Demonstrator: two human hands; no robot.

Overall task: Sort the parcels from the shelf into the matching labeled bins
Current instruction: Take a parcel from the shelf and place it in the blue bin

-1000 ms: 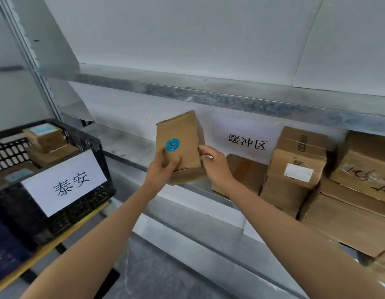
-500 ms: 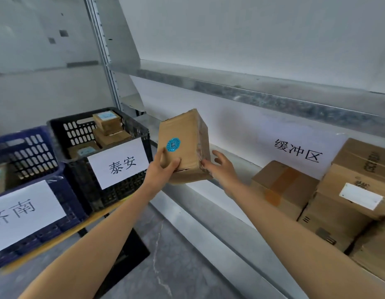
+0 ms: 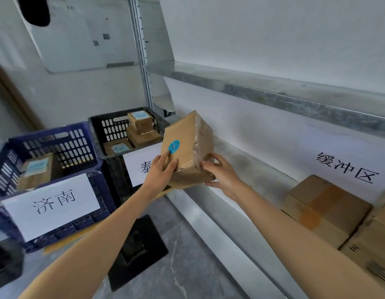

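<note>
Parcel [image 3: 187,143], brown cardboard with a round blue sticker [image 3: 173,146] on the near face, held in the air between both hands, clear of the shelf [image 3: 252,169] and tilted with its top leaning away. Left hand [image 3: 161,172] gripping the lower left of the sticker face, a fingertip pressed up beside the sticker. Right hand [image 3: 221,172] cupping the lower right corner, thumb on the taped side, fingers curled beneath.

Carried leftward over the last second: earlier framed against the shelf wall close to the 缓冲区 sign [image 3: 346,169], now well left of it and overlapping the paper label [image 3: 139,162] of the black bin [image 3: 96,124], hiding most of its writing. Left-hand grip much the same throughout; right hand closed in more firmly than half a second ago, when barely touching.

Just behind and left of the parcel, black bin already holding several small parcels [image 3: 142,124]. Further left, blue bin [image 3: 47,134] with its 济南 label [image 3: 51,203], newly in full view. On the shelf to the right, remaining boxes [image 3: 323,208] untouched.

Judged from this: pick done, carry under way, drop not yet made. Black bin the nearer candidate, but sticker print too small to read, so matching bin impossible to confirm.
</note>
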